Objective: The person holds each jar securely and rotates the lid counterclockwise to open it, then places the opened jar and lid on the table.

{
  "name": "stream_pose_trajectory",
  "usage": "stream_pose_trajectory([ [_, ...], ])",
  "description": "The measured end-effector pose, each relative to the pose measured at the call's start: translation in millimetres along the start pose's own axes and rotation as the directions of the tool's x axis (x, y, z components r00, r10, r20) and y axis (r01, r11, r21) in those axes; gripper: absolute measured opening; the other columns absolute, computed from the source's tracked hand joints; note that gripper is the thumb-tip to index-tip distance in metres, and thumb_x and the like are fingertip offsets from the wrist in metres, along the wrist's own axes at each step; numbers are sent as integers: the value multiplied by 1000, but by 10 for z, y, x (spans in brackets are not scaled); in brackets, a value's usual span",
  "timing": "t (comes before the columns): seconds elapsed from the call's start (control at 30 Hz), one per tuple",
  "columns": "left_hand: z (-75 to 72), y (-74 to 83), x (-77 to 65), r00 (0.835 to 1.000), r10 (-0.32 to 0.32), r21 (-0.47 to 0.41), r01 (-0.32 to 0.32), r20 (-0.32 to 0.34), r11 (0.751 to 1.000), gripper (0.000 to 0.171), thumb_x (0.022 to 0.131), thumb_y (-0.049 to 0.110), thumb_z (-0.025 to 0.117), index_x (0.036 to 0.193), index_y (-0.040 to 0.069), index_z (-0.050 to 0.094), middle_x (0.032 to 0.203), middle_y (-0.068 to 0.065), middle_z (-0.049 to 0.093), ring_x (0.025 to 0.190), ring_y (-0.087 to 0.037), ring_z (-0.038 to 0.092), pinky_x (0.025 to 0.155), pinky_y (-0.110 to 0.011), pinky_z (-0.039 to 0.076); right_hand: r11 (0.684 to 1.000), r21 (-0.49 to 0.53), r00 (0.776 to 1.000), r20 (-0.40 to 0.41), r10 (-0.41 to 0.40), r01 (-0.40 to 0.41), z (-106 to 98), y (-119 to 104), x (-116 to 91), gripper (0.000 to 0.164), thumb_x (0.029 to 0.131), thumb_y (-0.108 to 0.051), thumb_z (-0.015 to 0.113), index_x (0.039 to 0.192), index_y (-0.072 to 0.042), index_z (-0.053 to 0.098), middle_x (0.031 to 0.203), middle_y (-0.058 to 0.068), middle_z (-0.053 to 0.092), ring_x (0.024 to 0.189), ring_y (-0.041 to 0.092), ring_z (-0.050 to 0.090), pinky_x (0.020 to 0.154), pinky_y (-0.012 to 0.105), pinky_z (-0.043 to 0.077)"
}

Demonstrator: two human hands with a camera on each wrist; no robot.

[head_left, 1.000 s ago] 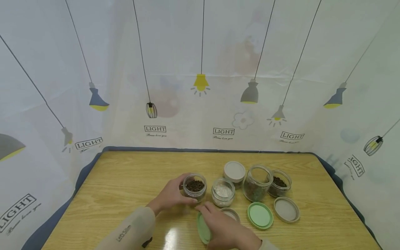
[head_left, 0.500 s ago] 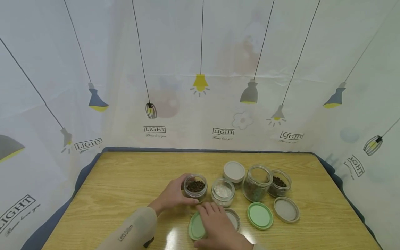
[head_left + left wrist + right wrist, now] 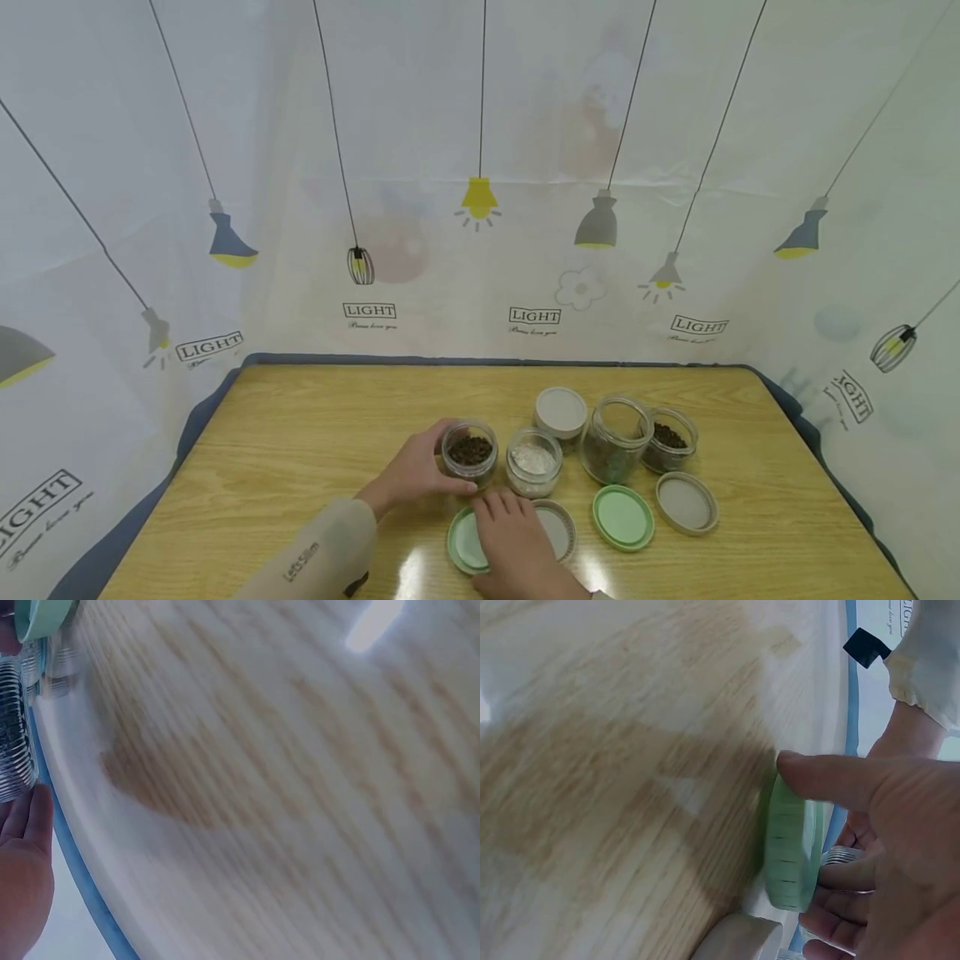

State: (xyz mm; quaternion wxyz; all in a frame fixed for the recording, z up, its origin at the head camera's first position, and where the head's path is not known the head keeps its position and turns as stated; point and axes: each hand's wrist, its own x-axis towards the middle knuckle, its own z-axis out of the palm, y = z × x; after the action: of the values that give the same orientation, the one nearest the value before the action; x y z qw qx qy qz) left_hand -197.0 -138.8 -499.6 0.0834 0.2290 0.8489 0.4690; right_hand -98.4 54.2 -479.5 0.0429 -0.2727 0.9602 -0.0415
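My left hand (image 3: 415, 472) grips a small clear glass jar (image 3: 469, 452) of dark brown dried pieces, its mouth uncovered. The left wrist view catches only the ribbed side of this jar (image 3: 13, 724) at the edge. Just in front of it, my right hand (image 3: 519, 540) pinches a light green round lid (image 3: 462, 542) by its rim, low over the table. In the right wrist view the thumb is on one edge of the green lid (image 3: 786, 851), with the fingers on the far side. Part of a grey lid (image 3: 558, 530) is hidden behind my right hand.
An uncovered jar of white contents (image 3: 534, 462) stands right of the gripped jar. Behind it are a white-lidded jar (image 3: 561, 412), a taller uncovered jar (image 3: 611, 454) and a jar of dark grains (image 3: 667, 442). Another green lid (image 3: 623, 517) and a grey lid (image 3: 687, 503) lie nearer.
My right hand has moved left with the green lid, which has gone from tilted to nearly flat. My left hand stays on the jar, almost unmoved.
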Motion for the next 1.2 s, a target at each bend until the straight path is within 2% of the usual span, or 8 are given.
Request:
stream_pose_trajectory([
  [0.17, 11, -5, -8, 1000, -1, 36, 1, -2, 999, 83, 69, 42, 87, 139, 21, 47, 137, -2, 58, 123, -24, 56, 106, -51, 43, 1000, -22, 1000, 6, 17, -17, 19, 8, -1, 91, 65, -61, 82, 132, -8, 51, 126, 7, 56, 120, 25, 51, 100, 43, 45],
  [0.4, 40, -21, -16, 1000, -1, 41, 1, 7, 999, 83, 68, 42, 87, 137, 22, 47, 135, -1, 59, 121, -20, 56, 105, -48, 44, 999, 24, 999, 41, 26, -27, 23, 27, -31, 98, 65, -64, 80, 138, -6, 48, 135, 10, 54, 125, 28, 49, 103, 47, 43],
  [0.67, 66, -61, -25, 999, 14, 49, -16, 36, 999, 87, 65, 43, 88, 138, 18, 47, 132, -2, 61, 119, -18, 58, 104, -44, 46, 997, 81, 997, 72, 10, -16, -152, 52, -152, 96, 69, -64, 77, 141, -9, 46, 139, 8, 52, 128, 28, 49, 106, 48, 41],
  [0.87, 80, -67, -34, 997, 7, 26, -9, 72, 1000, 86, 67, 37, 88, 139, 19, 45, 131, -1, 60, 119, -18, 58, 105, -42, 46, 997, 83, 999, 36, -9, 6, -200, 103, -232, 91, 71, -64, 76, 140, -11, 48, 132, 5, 55, 123, 24, 52, 104, 46, 44],
  [1.2, 124, -136, -10, 996, 5, 42, -9, 91, 999, 88, 66, 41, 88, 140, 19, 45, 131, 2, 60, 120, -16, 58, 106, -41, 45, 999, 37, 1000, 0, -24, 24, -250, 163, -292, 89, 71, -65, 75, 138, -12, 49, 131, 5, 57, 118, 25, 54, 98, 45, 46],
])
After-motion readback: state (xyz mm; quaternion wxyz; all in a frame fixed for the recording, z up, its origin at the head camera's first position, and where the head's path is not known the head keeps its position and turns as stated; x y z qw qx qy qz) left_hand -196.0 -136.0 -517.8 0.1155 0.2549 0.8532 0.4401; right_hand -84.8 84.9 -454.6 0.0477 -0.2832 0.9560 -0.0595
